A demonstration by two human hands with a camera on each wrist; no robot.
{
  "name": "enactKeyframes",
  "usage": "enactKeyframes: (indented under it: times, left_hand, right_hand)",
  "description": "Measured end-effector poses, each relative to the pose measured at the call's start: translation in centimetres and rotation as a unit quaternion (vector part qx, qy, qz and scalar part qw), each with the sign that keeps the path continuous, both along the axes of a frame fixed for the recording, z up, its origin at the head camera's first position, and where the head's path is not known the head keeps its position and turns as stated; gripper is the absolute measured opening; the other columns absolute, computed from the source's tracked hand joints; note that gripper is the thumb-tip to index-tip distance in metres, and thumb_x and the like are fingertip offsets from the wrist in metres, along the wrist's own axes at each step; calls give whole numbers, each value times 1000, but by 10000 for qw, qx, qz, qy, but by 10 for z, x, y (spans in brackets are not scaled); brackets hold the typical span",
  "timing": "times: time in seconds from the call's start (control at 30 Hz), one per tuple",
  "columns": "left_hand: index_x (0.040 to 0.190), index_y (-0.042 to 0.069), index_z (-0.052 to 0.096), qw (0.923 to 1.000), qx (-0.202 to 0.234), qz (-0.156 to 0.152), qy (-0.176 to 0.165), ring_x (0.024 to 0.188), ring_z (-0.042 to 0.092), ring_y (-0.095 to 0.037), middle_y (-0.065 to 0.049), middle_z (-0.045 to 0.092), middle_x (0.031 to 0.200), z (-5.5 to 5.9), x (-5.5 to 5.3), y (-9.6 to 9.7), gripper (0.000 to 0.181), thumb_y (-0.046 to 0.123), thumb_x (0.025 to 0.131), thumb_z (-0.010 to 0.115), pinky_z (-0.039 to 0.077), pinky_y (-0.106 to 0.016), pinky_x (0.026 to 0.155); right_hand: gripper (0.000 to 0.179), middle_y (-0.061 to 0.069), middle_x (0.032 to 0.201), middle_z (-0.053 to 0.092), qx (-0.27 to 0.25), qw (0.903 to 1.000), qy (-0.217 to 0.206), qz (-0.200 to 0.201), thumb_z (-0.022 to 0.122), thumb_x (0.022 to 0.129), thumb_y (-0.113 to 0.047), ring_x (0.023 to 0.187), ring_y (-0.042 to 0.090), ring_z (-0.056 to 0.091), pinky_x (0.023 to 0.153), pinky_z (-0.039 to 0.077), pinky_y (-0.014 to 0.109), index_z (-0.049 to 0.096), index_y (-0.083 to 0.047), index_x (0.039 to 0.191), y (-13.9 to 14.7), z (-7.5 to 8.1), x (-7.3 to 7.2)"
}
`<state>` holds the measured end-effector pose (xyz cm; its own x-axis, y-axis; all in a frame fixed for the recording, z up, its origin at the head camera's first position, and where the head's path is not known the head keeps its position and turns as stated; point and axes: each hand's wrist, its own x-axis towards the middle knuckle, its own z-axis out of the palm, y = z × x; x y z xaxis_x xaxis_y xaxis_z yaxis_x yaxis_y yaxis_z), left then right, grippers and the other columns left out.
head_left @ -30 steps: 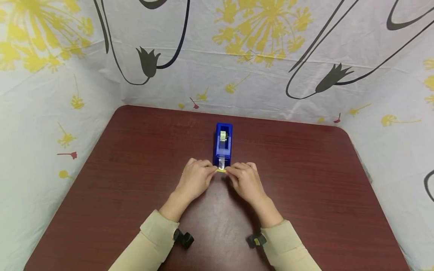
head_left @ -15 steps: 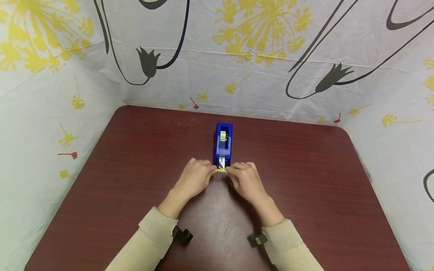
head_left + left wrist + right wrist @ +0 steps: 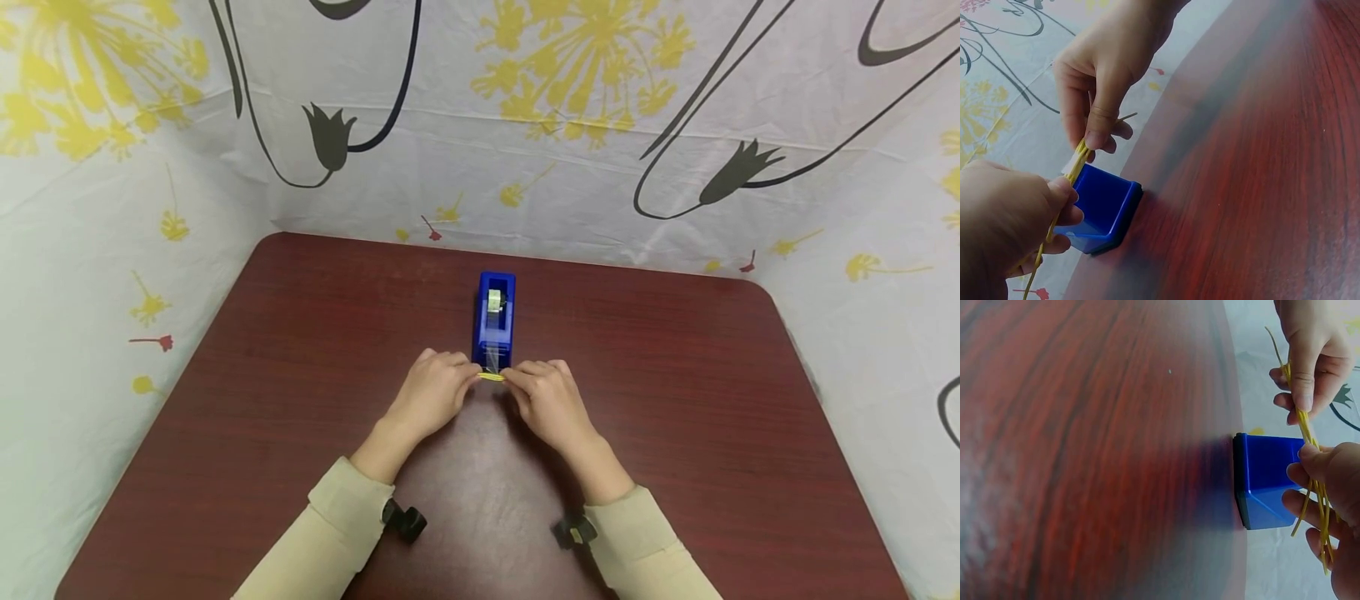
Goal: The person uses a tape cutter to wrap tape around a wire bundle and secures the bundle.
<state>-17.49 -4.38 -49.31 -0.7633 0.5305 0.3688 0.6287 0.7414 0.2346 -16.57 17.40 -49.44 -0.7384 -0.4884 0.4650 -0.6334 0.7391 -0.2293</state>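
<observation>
A small bundle of thin yellow strands [image 3: 491, 377] is stretched between the two hands, just in front of a blue tape dispenser [image 3: 497, 335]. My left hand [image 3: 429, 396] pinches one end with thumb and fingers; my right hand [image 3: 549, 402] pinches the other. In the right wrist view, loose strand ends [image 3: 1322, 506] hang past the right fingers. A clear strip of tape [image 3: 492, 358] runs from the dispenser's front to the bundle. The left wrist view shows a whitish piece of tape [image 3: 1072, 165] against the strands; whether it is cut free cannot be seen.
Under everything lies a dark red wood-grain table [image 3: 337, 333] with rounded far corners. A white cloth [image 3: 450, 150] with yellow and grey flower prints hangs behind and at both sides. Small black cameras [image 3: 405, 523] sit at the wrists.
The hands and bundle shift very slightly to the right. The tape between dispenser and bundle catches less light than half a second ago. The dispenser stays in place.
</observation>
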Motion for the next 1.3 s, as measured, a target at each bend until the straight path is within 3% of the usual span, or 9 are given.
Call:
enactKeyframes:
  times: [0.17, 0.53, 0.83, 1.0, 1.13, 1.3]
  left_hand:
    - [104, 15, 77, 10000, 21, -17, -59, 79, 66, -17, 3, 69, 90, 0, 0, -1, 11, 21, 96, 71, 44, -34, 74]
    - [97, 15, 78, 9994, 246, -73, 231, 77, 66, -17, 3, 69, 86, -3, -1, -1, 6, 15, 92, 75, 45, -34, 72]
    - [99, 12, 77, 9974, 148, 282, -640, 82, 68, -19, 0, 71, 87, 4, -2, 4, 22, 23, 103, 58, 45, -37, 72]
    - [89, 14, 75, 9945, 286, 317, -961, 72, 63, -17, 4, 63, 74, 3, -5, 4, 22, 23, 103, 61, 44, -37, 69]
    - [85, 16, 74, 9936, 515, 222, -978, 67, 56, -14, 7, 55, 70, 1, -6, 3, 18, 21, 100, 65, 41, -34, 66]
    - [89, 16, 77, 9967, 478, 179, -630, 71, 61, -15, 6, 62, 75, 0, -5, 2, 13, 21, 98, 69, 41, -33, 69]
  right_hand:
    - [12, 2, 90, 75, -61, 10000, 47, 29, 76, 88, -5, 79, 21, 70, 75, 46, 41, 79, -9, 98, -2, 1, 0]
    - [11, 4, 91, 75, 15, 9999, -164, -21, 73, 91, -5, 81, 22, 69, 77, 45, 42, 78, -7, 100, -6, 0, -1]
    - [11, 3, 90, 75, -20, 9998, 175, -55, 74, 90, -4, 78, 21, 68, 77, 45, 41, 80, -9, 97, -4, -6, -3]
    - [12, 4, 90, 75, -83, 9997, 220, -68, 75, 89, -3, 78, 21, 68, 77, 45, 42, 80, -9, 98, -4, -8, -2]
    - [14, 3, 92, 75, -124, 9998, 129, -86, 75, 88, -4, 79, 21, 68, 78, 45, 42, 79, -8, 100, -4, -7, -2]
    - [15, 3, 93, 75, -102, 9999, 12, -107, 76, 88, -7, 81, 21, 68, 79, 45, 43, 78, -8, 103, -4, -6, -2]
